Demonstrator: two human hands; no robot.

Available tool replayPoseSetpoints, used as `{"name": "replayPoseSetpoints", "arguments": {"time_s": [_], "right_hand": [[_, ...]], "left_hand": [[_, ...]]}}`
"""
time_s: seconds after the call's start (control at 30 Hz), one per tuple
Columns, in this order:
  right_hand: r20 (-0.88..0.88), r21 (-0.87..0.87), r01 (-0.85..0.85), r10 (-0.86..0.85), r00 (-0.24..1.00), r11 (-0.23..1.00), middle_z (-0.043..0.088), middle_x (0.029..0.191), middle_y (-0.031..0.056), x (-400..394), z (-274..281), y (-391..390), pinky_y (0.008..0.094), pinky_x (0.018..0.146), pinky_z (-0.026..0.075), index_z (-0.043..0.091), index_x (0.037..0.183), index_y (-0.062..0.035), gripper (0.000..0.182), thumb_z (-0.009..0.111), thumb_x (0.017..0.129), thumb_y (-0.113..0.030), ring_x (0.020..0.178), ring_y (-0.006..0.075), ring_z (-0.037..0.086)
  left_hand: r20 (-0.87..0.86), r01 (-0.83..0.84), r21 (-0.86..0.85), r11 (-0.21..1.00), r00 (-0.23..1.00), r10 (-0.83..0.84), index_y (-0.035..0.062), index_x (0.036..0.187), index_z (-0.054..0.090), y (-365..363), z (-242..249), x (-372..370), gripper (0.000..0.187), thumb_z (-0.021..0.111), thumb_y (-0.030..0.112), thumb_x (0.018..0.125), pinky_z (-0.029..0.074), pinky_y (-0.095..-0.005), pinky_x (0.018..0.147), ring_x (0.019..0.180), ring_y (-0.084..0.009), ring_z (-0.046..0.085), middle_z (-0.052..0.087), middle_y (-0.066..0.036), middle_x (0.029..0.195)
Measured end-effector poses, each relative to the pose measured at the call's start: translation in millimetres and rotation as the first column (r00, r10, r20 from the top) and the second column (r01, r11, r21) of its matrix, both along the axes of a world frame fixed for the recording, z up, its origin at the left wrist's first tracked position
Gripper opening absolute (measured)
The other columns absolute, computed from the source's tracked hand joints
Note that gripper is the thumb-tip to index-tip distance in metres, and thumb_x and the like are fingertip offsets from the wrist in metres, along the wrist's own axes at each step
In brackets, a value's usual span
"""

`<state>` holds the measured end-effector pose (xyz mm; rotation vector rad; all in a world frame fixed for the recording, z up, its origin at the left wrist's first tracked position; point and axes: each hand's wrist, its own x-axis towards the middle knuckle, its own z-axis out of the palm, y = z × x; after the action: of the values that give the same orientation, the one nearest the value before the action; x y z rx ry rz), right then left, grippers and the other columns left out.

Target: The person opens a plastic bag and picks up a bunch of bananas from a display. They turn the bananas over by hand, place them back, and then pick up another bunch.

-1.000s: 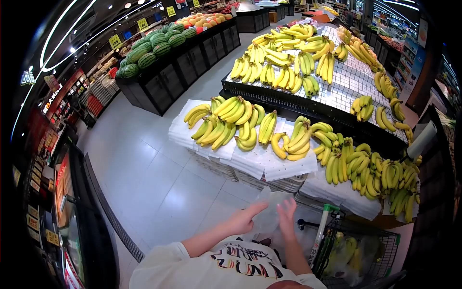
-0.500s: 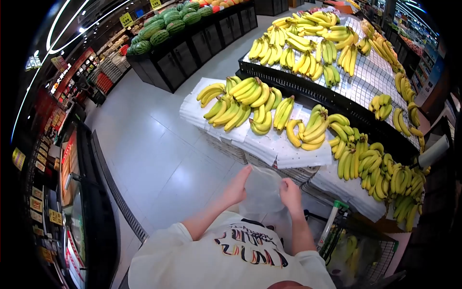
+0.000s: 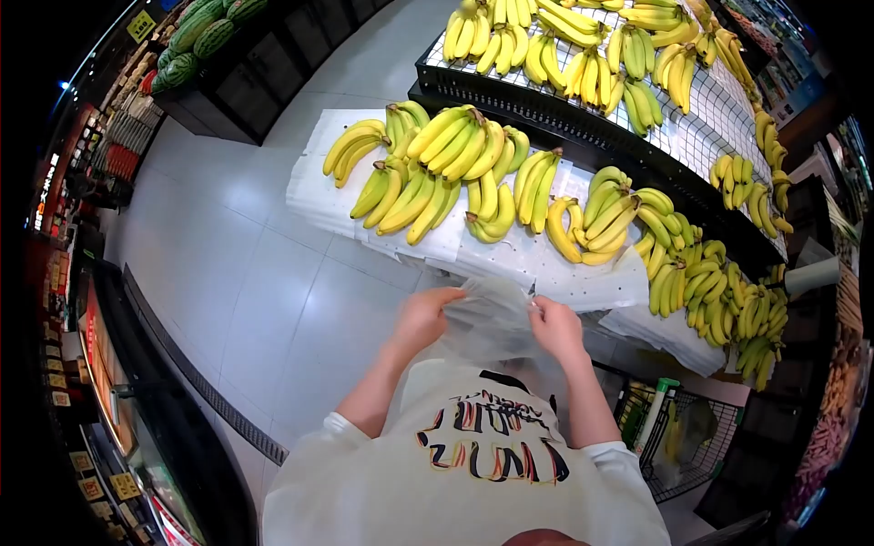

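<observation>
Clear bag [image 3: 492,318] approx. mid-view, slack, stretched btwn 2 grips: L hand [image 3: 421,318] at its 9 o'clock, nearly closed, pinching 1 edge; R hand [image 3: 557,329] at 3 o'clock, also nearly closed, pinching opp. edge. From bag: bananas [image 3: 455,144] on white-topped stand [image 3: 314,198] approx. 12 o'clock, cart [image 3: 655,417] at 4, shirt [image 3: 496,511] at 6, melons [image 3: 214,39] btwn 10 & 11.
</observation>
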<state>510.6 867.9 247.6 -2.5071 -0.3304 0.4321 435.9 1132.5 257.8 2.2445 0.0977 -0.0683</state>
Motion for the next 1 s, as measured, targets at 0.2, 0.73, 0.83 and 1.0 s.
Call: {"name": "replayPoseSetpoints", "arguments": {"time_s": [0.2,0.73,0.83,1.0], "right_hand": [[-0.158,0.519,0.125,-0.049,0.986,0.846,0.067,0.073,0.0154,42,52,134,0.0447,0.062,0.051,0.065,0.116,-0.0129,0.026,0.06,0.091,-0.013,0.068,0.0374,0.065],[-0.574,0.694,0.381,0.152,0.804,0.611,0.059,0.079,-0.0066,77,-5,94,0.0211,0.062,0.043,0.054,0.129,-0.0059,0.037,0.064,0.093,-0.004,0.068,0.003,0.052],[-0.639,0.698,0.49,0.146,0.755,0.522,0.061,0.081,-0.0059,74,-21,57,0.0216,0.064,0.043,0.062,0.116,-0.006,0.024,0.068,0.095,-0.016,0.074,0.0038,0.055],[-0.823,0.466,0.751,-0.083,0.562,0.469,0.062,0.065,0.0022,51,-118,-37,0.0224,0.062,0.047,0.065,0.077,-0.0073,0.037,0.062,0.098,-0.037,0.06,0.0107,0.059]], "left_hand": [[0.278,-0.177,0.384,0.906,0.958,0.069,0.0042,0.111,0.069,109,125,51,0.049,0.05,-0.016,0.07,0.055,-0.0389,0.086,0.1,-0.0329,0.068,0.072,-0.014,0.114],[0.241,-0.006,-0.117,0.993,0.97,0.034,0.0021,0.136,0.054,95,79,80,0.075,0.037,-0.02,0.066,0.054,-0.033,0.092,0.119,-0.0324,0.064,0.054,-0.016,0.145],[0.263,0.036,-0.064,0.997,0.965,-0.018,0.0028,0.139,0.052,73,80,95,0.077,0.037,-0.019,0.067,0.054,-0.0344,0.093,0.12,-0.0325,0.064,0.052,-0.015,0.147],[0.269,0.112,0.082,0.99,0.954,-0.13,0.0032,0.14,0.052,40,78,122,0.077,0.039,-0.019,0.067,0.054,-0.0375,0.091,0.116,-0.0319,0.065,0.055,-0.015,0.144]]}}
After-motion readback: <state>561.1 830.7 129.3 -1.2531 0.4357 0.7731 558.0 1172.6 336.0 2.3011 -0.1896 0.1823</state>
